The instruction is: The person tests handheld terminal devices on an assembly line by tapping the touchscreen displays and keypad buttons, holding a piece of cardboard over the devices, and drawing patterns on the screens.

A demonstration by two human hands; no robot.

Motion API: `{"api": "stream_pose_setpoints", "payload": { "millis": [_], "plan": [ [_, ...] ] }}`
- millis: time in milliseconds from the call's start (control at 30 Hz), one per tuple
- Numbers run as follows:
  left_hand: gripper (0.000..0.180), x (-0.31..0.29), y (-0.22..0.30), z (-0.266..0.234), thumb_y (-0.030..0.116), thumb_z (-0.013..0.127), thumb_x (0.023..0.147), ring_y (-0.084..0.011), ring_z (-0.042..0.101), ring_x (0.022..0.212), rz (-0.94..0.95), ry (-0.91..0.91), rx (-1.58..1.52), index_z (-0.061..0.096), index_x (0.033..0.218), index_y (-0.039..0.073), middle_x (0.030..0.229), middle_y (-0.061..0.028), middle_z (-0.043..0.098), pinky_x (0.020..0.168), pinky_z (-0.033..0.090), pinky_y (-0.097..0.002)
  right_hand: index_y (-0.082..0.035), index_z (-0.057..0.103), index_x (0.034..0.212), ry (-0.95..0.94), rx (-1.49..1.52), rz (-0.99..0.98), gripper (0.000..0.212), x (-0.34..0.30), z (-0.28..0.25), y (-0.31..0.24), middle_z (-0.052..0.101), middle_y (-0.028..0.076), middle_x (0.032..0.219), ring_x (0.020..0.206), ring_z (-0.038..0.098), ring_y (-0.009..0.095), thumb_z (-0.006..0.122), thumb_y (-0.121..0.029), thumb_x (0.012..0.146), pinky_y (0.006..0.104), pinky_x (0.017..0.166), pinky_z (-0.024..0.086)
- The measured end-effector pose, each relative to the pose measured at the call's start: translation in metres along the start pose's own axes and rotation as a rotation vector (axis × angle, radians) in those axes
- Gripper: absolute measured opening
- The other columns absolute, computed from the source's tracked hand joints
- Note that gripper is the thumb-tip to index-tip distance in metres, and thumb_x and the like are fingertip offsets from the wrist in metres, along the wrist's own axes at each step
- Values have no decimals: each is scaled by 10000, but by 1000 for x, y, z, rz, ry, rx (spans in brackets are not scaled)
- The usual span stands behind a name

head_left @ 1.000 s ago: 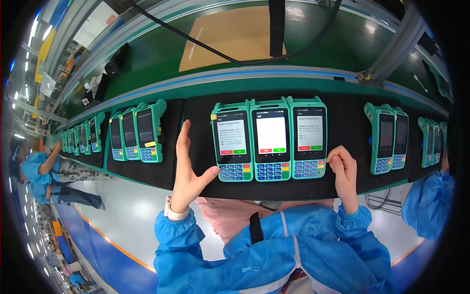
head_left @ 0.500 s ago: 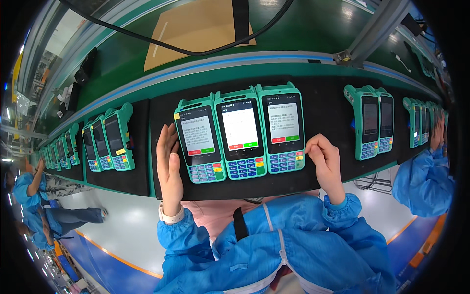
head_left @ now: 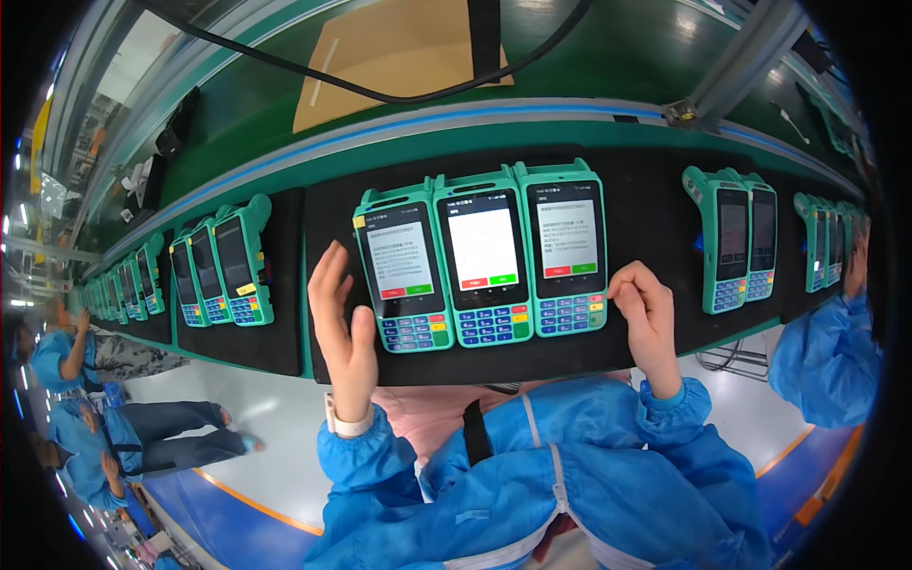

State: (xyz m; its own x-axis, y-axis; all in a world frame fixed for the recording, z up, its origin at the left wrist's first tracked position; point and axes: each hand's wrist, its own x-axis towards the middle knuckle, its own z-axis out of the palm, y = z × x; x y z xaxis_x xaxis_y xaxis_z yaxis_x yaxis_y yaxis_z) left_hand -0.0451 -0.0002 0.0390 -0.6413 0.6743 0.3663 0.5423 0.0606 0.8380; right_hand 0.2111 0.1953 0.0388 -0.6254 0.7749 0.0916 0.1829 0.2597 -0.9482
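Three terminals (head_left: 480,247) side by side on black mat (head_left: 648,214). Left hand (head_left: 344,332): thumb apart from fingers, just beside left terminal (head_left: 400,261). Right hand (head_left: 650,321): fingers curled together at right terminal's (head_left: 568,237) keypad edge; contact unclear. Cable (head_left: 418,99) crosses cardboard (head_left: 399,47) beyond.

On a mat (head_left: 646,209) on the surface (head_left: 418,150), 3 terminals (head_left: 480,252) lie side by side, with 3 other terminals (head_left: 220,266) on a separate mat (head_left: 285,285) to the left, 2 more terminals (head_left: 739,242) to the right and, behind a rail (head_left: 532,110), a sheet (head_left: 399,47) crossed by a cable (head_left: 427,99).
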Motion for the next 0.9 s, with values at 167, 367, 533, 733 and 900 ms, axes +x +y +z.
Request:
{"api": "stream_pose_setpoints", "payload": {
  "millis": [167,367,533,733,900],
  "plan": [
    [423,-21,14,4,271,619,797,-380,362,1304,194,-44,460,668,1187,115,1431,-188,404,1077,285,-474,7,556,895,101,110,16,125,-3,4,3,436,11,673,610,384,87,453,-51,934,257,555,315],
    [416,-26,18,11,298,635,774,-381,324,1322,190,-80,628,701,1168,183,1456,-183,378,1076,281,-480,43,644,1040,97,-178,-413,260,-3,0,-1,472,76,754,643,436,157,507,-75,852,288,563,342],
    [441,-29,16,15,383,651,774,-374,312,1320,231,-73,643,700,1175,206,1443,-181,399,1068,278,-455,11,687,1033,114,-282,-437,292,-3,2,-2,476,86,738,655,465,204,571,-118,798,325,570,373],
    [489,-29,55,49,528,626,811,-348,273,1321,279,-234,730,664,1230,278,1476,-168,368,1057,174,-436,-25,708,1052,119,-371,-469,305,-2,5,-4,442,56,722,658,442,200,576,-153,809,331,606,360],
    [473,-21,62,61,496,662,797,-329,275,1310,236,-278,783,668,1218,282,1474,-149,380,1049,165,-434,-38,699,1101,70,-497,-430,340,0,2,-5,431,51,723,682,437,198,583,-185,818,340,648,357]
  ]
}}
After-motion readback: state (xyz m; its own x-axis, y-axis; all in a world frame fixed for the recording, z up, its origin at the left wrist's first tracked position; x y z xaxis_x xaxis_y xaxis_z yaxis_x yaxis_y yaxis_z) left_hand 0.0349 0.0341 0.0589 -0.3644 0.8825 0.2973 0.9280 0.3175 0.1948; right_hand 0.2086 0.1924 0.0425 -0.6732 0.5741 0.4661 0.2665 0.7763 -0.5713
